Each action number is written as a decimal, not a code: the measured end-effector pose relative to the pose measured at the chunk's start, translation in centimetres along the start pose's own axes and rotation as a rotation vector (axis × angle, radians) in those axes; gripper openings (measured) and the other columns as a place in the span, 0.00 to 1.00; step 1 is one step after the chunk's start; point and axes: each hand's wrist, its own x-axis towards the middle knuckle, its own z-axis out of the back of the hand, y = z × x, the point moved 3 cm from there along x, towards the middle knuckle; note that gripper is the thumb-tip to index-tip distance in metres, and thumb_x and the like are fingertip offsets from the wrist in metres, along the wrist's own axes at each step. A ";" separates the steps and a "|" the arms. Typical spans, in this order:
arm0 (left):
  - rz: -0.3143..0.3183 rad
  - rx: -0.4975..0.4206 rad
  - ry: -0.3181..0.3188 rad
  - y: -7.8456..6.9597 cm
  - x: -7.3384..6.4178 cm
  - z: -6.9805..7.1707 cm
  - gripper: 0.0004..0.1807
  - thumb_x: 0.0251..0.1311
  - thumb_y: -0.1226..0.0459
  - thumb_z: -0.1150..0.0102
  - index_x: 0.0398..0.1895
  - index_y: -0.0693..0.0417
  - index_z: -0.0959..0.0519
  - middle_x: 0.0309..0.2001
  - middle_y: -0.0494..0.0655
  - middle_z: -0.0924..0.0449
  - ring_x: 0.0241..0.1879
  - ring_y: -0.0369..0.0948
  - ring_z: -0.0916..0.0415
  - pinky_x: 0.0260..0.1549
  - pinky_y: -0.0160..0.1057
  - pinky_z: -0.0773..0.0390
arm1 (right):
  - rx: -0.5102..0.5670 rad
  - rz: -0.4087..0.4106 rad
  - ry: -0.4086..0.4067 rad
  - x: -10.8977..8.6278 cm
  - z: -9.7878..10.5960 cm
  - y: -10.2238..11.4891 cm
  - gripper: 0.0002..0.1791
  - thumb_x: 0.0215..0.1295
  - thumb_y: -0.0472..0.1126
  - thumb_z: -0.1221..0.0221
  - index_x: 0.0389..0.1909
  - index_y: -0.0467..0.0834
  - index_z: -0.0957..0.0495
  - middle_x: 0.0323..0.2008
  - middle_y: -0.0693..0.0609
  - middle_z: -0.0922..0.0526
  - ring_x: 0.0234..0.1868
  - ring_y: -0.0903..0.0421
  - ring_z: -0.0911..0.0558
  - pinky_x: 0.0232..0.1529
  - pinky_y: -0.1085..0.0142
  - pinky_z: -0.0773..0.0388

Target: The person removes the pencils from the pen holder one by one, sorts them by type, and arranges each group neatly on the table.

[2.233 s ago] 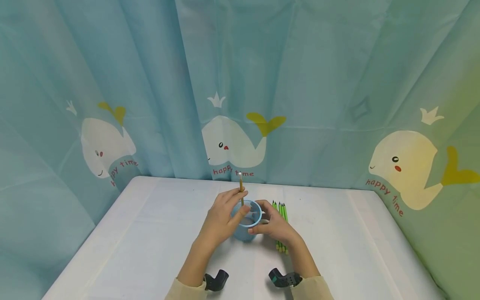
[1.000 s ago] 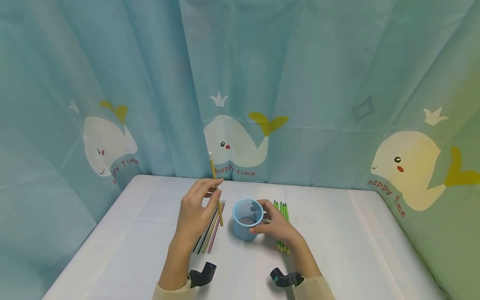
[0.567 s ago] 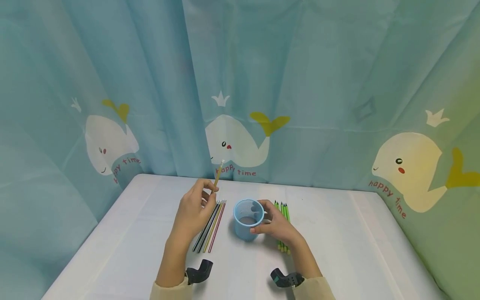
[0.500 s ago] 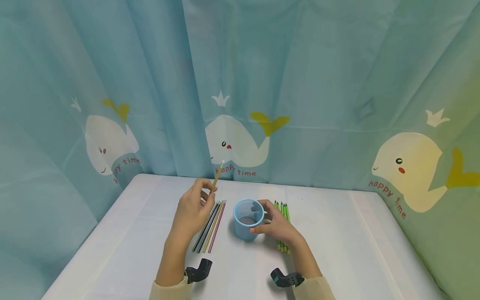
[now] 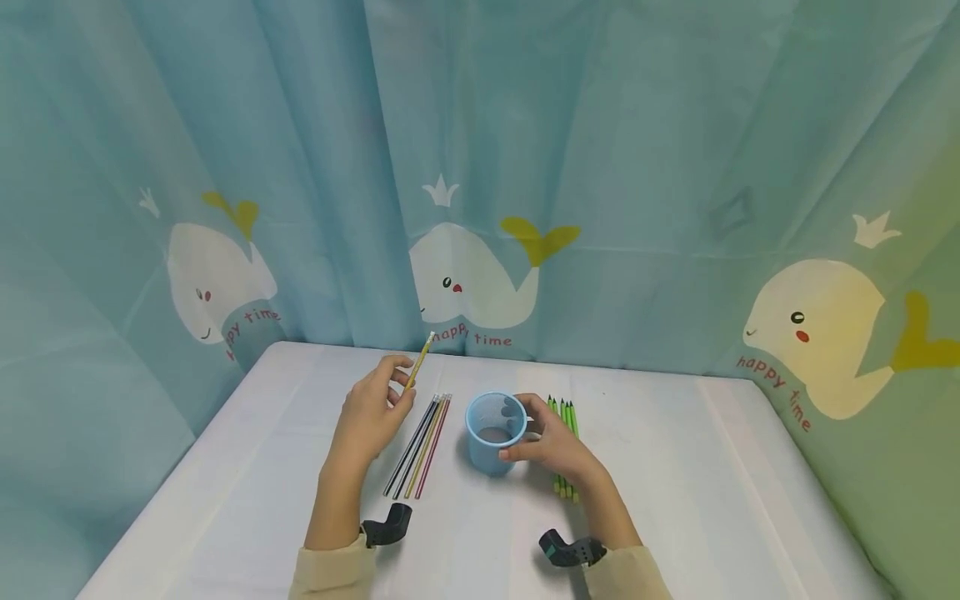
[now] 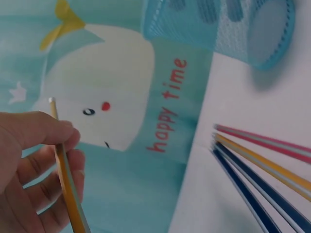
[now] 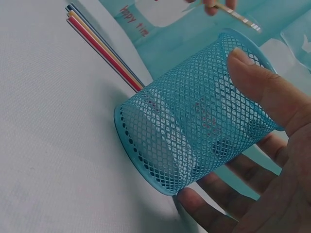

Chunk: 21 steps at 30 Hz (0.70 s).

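Note:
My left hand (image 5: 372,412) pinches a yellow pencil (image 5: 421,360) between thumb and fingers, its white eraser end pointing up, above the back left of the table. Below and to the right of that hand lies a fan of several pencils (image 5: 422,450), dark blue, yellow and red. With thumb and curled fingers, my right hand (image 5: 553,443) grips the side of a light blue mesh pencil cup (image 5: 491,457), which stands upright on the table. In the right wrist view no pencil shows inside the mesh cup (image 7: 194,111).
Several green pencils (image 5: 564,450) lie side by side just past the right hand, partly covered by it. The white table (image 5: 675,467) ends at a blue-green curtain (image 5: 637,167) with printed whales. A black wrist camera (image 5: 388,525) sits on the left wrist.
My left hand has carried the yellow pencil from over the cup to the left, uncovering the fanned pencils, and the pencil's tilt has changed. The right hand keeps its grip on the cup.

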 end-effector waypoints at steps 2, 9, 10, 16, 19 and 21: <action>0.037 0.000 0.038 0.5 0.0 -0.3 0.21 0.62 0.67 0.36 0.58 0.51 0.26 0.42 0.47 0.16 0.29 0.38 0.25 0.29 0.39 0.25 | 0.000 -0.004 -0.003 0.1 0.0 0.0 0.43 0.48 0.38 0.25 0.66 0.44 0.34 0.64 0.44 0.27 0.65 0.39 0.28 0.64 0.42 0.30; 0.168 0.009 0.204 3.3 -0.3 -2.2 0.22 0.61 0.66 0.34 0.58 0.49 0.26 0.41 0.44 0.18 0.30 0.37 0.25 0.29 0.38 0.25 | 0.016 -0.008 -0.001 -0.2 -0.3 -0.4 0.43 0.48 0.37 0.25 0.66 0.43 0.34 0.65 0.43 0.28 0.64 0.39 0.28 0.63 0.42 0.29; 0.189 0.013 0.224 3.7 -0.4 -2.5 0.22 0.61 0.66 0.34 0.58 0.49 0.26 0.41 0.44 0.18 0.31 0.38 0.25 0.30 0.38 0.25 | 0.015 -0.007 0.002 -0.2 -0.3 -0.4 0.43 0.49 0.37 0.25 0.66 0.43 0.34 0.65 0.43 0.28 0.64 0.39 0.28 0.63 0.42 0.29; 0.261 0.038 0.337 5.4 -0.9 -3.7 0.19 0.61 0.65 0.35 0.55 0.50 0.25 0.42 0.45 0.17 0.33 0.42 0.25 0.34 0.44 0.24 | -0.003 0.002 -0.002 0.2 -0.2 -0.2 0.43 0.49 0.39 0.24 0.66 0.46 0.34 0.64 0.46 0.28 0.65 0.41 0.27 0.65 0.40 0.31; 0.281 0.047 0.377 5.6 -1.0 -4.2 0.18 0.61 0.66 0.35 0.54 0.49 0.24 0.42 0.46 0.18 0.35 0.42 0.24 0.36 0.46 0.22 | -0.004 -0.003 0.002 0.2 -0.1 -0.1 0.43 0.48 0.39 0.24 0.65 0.46 0.33 0.64 0.46 0.27 0.65 0.41 0.27 0.65 0.41 0.31; 0.289 0.054 0.386 5.6 -1.0 -4.4 0.17 0.61 0.67 0.35 0.53 0.50 0.24 0.42 0.46 0.18 0.36 0.42 0.23 0.36 0.46 0.21 | 0.000 -0.002 0.005 0.1 0.0 -0.1 0.42 0.48 0.39 0.24 0.65 0.46 0.33 0.64 0.46 0.27 0.64 0.41 0.27 0.64 0.41 0.30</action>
